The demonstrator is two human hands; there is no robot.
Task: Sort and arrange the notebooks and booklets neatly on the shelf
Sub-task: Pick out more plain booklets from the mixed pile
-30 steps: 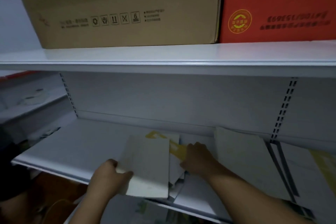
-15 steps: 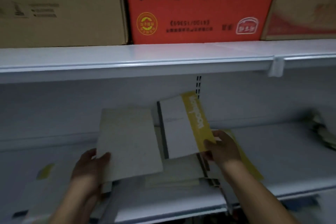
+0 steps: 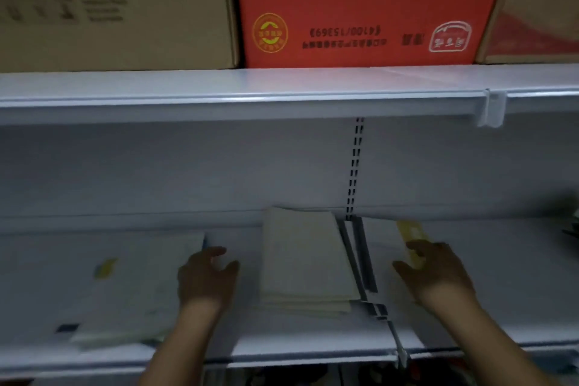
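A cream stack of booklets (image 3: 305,260) lies flat in the middle of the white shelf (image 3: 313,332). My left hand (image 3: 206,276) hovers open just left of it, fingers spread, holding nothing. To its left lies a pale booklet pile (image 3: 131,285) with a small yellow mark. My right hand (image 3: 435,273) rests on a white booklet with a yellow band (image 3: 407,238) lying flat right of the cream stack; fingers are apart and I see no grasp.
An upper shelf (image 3: 282,91) overhangs close above, carrying a brown carton (image 3: 109,9) and a red box (image 3: 360,3). A slotted upright (image 3: 355,166) runs down the back wall. Dark objects (image 3: 573,222) sit at the far right edge.
The cream booklet left my left hand and now lies on the middle stack. The yellow-banded booklet went from raised in my right hand to flat on the shelf. The view shifted right.
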